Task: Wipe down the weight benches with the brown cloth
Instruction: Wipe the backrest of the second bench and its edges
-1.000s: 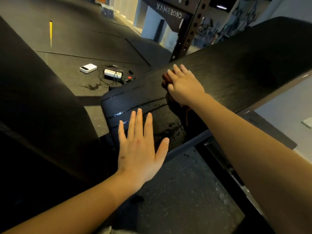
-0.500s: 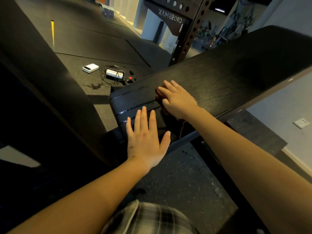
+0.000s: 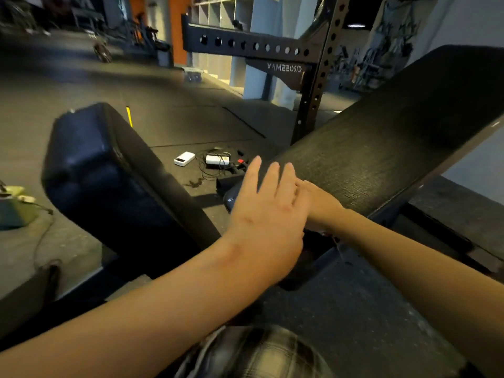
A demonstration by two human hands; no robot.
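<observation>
A long black weight bench pad (image 3: pixel 381 148) slopes up to the right. My right hand (image 3: pixel 323 203) lies flat on its lower end, close to the edge. My left hand (image 3: pixel 267 211) hovers just in front of it with fingers spread, holding nothing and covering part of the right hand. The brown cloth is out of sight beneath the two hands. A second black bench pad (image 3: pixel 109 173) stands at the left, apart from both hands.
On the rubber floor beyond the benches lie a white power bank (image 3: pixel 184 158) and a white charger with tangled cables (image 3: pixel 217 159). A black perforated rack upright (image 3: pixel 316 85) rises behind the sloped bench. A green object (image 3: pixel 11 214) sits at the far left.
My right hand slid down the bench toward its lower end. My left hand came off the pad and moved up over the right hand. The view tilted up.
</observation>
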